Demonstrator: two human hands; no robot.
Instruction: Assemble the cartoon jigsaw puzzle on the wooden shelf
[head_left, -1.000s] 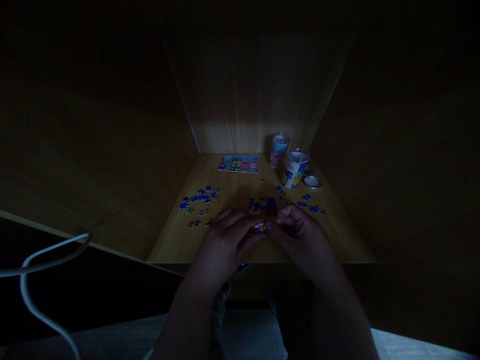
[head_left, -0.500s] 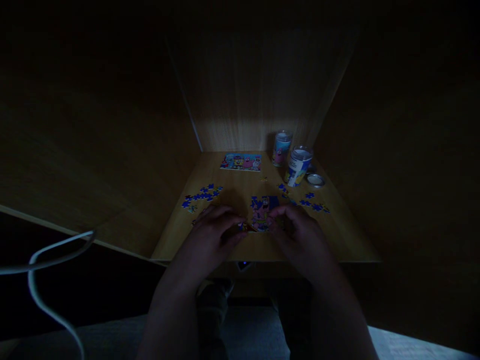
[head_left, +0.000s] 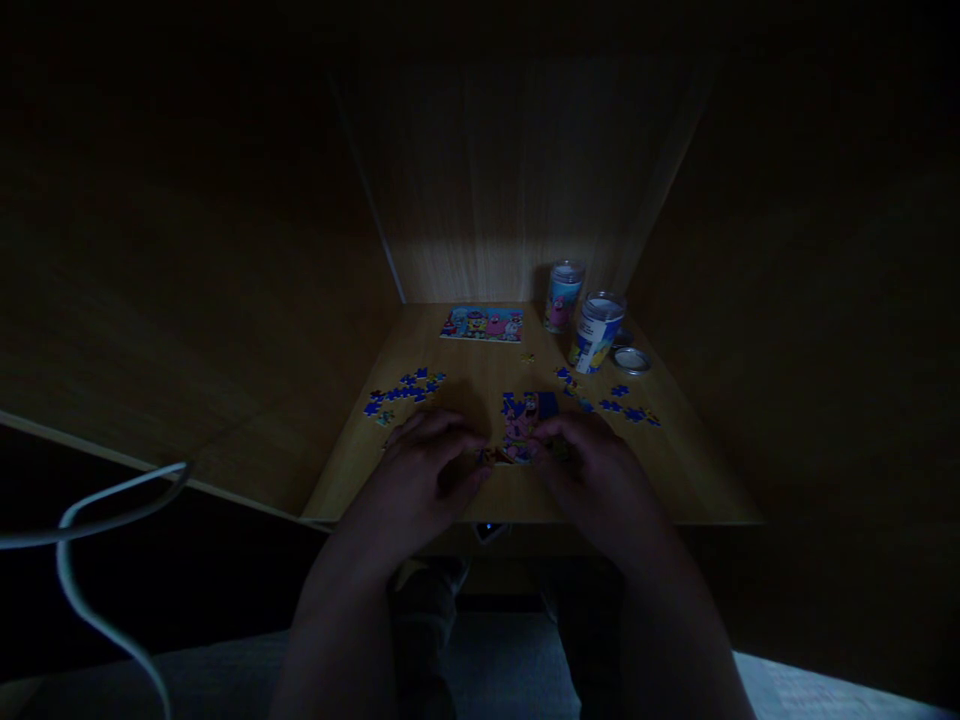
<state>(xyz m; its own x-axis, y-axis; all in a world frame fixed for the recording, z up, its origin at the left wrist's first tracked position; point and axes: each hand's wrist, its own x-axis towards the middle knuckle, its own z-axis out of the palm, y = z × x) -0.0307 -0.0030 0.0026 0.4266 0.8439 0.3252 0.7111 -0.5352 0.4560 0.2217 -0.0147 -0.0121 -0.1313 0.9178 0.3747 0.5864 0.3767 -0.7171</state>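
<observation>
A partly joined jigsaw puzzle (head_left: 518, 419) with a pink cartoon figure lies near the table's front edge, between my hands. My left hand (head_left: 429, 462) is closed at its left side, thumb and forefinger pinching a small puzzle piece (head_left: 486, 456) close to the puzzle's lower left corner. On the other side, my right hand (head_left: 592, 462) has thumb and forefinger together at the puzzle's surface, gripping it and covering its right part. The dim light hides where the left piece and the puzzle meet.
Loose blue-backed puzzle pieces (head_left: 405, 391) lie at left, more pieces (head_left: 630, 410) at right. A finished-looking picture (head_left: 482, 324) lies at the back. Two clear-topped cans (head_left: 563, 297), (head_left: 597, 333) stand back right beside a round lid (head_left: 631, 361). Wooden panels enclose the table; a white cable (head_left: 75, 590) hangs left.
My right fingertips have shifted slightly left over the puzzle. The piece in my left hand has tilted or moved a little, closer to the puzzle's lower left corner.
</observation>
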